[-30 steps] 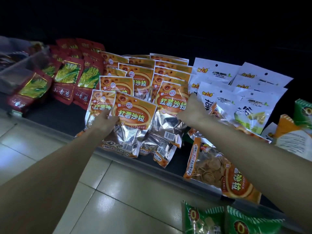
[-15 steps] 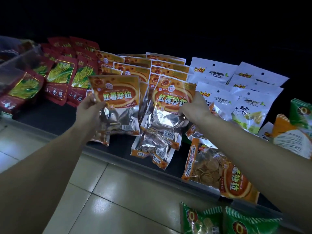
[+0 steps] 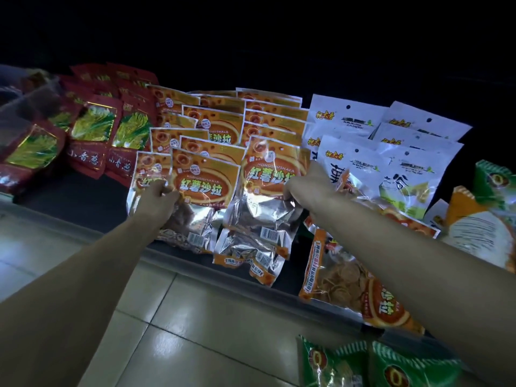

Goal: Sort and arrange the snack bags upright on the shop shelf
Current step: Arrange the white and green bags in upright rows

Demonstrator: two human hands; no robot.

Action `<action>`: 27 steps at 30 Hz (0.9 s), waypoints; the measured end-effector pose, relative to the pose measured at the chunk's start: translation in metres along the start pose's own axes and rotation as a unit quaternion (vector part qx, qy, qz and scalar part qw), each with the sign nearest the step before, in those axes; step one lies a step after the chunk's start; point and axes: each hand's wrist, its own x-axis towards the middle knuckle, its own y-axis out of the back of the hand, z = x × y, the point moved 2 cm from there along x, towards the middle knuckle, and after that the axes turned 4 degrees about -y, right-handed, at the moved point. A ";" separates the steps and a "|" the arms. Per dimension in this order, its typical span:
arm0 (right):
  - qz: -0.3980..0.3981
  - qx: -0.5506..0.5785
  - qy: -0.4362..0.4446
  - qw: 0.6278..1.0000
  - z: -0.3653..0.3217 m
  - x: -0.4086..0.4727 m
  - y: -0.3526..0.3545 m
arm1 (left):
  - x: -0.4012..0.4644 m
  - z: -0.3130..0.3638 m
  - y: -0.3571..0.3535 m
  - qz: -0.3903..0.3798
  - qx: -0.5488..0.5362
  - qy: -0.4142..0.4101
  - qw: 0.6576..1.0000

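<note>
shelf (image 3: 83,202) holds rows of orange bags. l hand (image 3: 159,196) pinches front-left orange bag (image 3: 205,182) at its left edge, bag upright. r hand (image 3: 304,188) grips front-right orange bag (image 3: 268,174) by its right edge, upright, beside white bags (image 3: 391,152).

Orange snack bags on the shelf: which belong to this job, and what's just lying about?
In the job:
left hand holding an orange bag
right hand holding another orange bag

Lying about:
red bags
white bags
green bags
</note>
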 end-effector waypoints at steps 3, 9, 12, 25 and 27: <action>0.029 0.066 0.041 0.997 -0.010 -0.003 0.006 | 0.002 -0.001 0.003 0.017 0.037 -0.012 0.999; 0.008 0.196 0.079 0.977 -0.042 -0.016 0.017 | 0.001 0.002 -0.003 0.012 0.006 -0.006 1.000; -0.045 0.203 0.058 0.976 -0.047 -0.023 0.003 | 0.006 0.005 -0.005 0.021 -0.020 0.004 1.000; -0.045 0.147 -0.005 0.988 -0.025 -0.020 -0.077 | 0.032 0.014 -0.022 -0.040 -0.116 -0.025 0.992; -0.039 0.131 -0.001 0.991 -0.028 -0.017 -0.086 | 0.038 0.009 -0.012 -0.024 -0.133 -0.012 0.991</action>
